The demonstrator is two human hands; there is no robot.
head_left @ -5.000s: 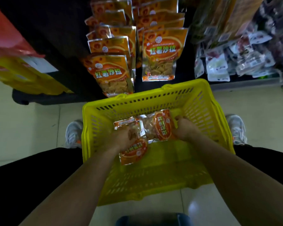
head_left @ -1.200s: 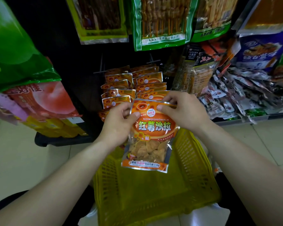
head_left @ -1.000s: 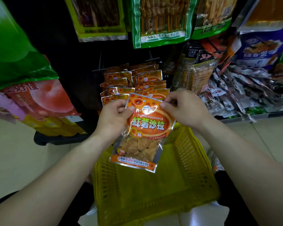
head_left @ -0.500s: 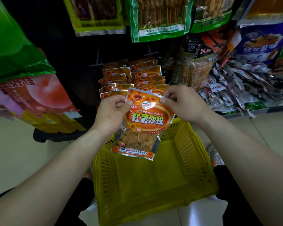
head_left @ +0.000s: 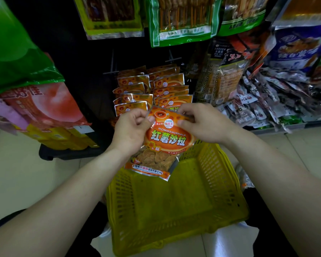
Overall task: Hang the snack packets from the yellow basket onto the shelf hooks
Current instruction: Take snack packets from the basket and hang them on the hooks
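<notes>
Pinching snack packet [head_left: 167,143] by top corners with left hand [head_left: 130,132] and right hand [head_left: 208,125], above yellow basket [head_left: 220,173], perhaps just short of hung packets [head_left: 133,98] beyond; open pale floor [head_left: 17,182] leftward.

Both hands [head_left: 132,132] pinch snack packet [head_left: 163,143].

Between left hand [head_left: 130,132] and right hand [head_left: 208,125], a packet [head_left: 168,140] is above the basket [head_left: 220,173], before the hung packets [head_left: 167,84].
</notes>
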